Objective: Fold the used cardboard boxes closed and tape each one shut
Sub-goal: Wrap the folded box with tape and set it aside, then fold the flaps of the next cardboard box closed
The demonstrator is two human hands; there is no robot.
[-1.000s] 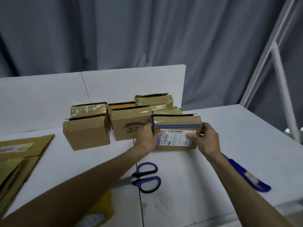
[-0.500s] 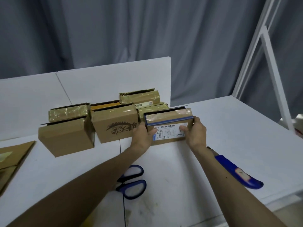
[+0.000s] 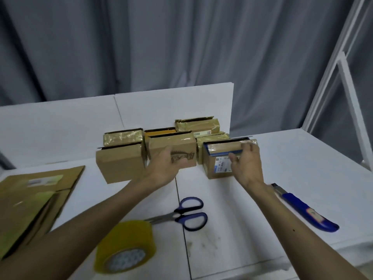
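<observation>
A small cardboard box with a white label and a blue tape stripe (image 3: 217,168) stands on the white table (image 3: 302,162), at the right end of a row of taped boxes. My right hand (image 3: 247,166) touches its front right, fingers on the top edge and thumb across the label. My left hand (image 3: 166,168) hovers open and holds nothing, in front of the printed middle box (image 3: 175,145). Another box (image 3: 119,162) stands at the left end, and several more are stacked behind. A yellow tape roll (image 3: 125,245) lies near my left forearm.
Blue-handled scissors (image 3: 189,215) lie between my arms. A blue utility knife (image 3: 302,209) lies to the right of my right forearm. Flattened cardboard (image 3: 36,190) is piled at the left edge. A white board (image 3: 173,106) stands behind the boxes, a white frame (image 3: 343,77) at right.
The labelled box has been set down at the right end of the row. My left hand has let go of it and moved left. The tape roll has come into view.
</observation>
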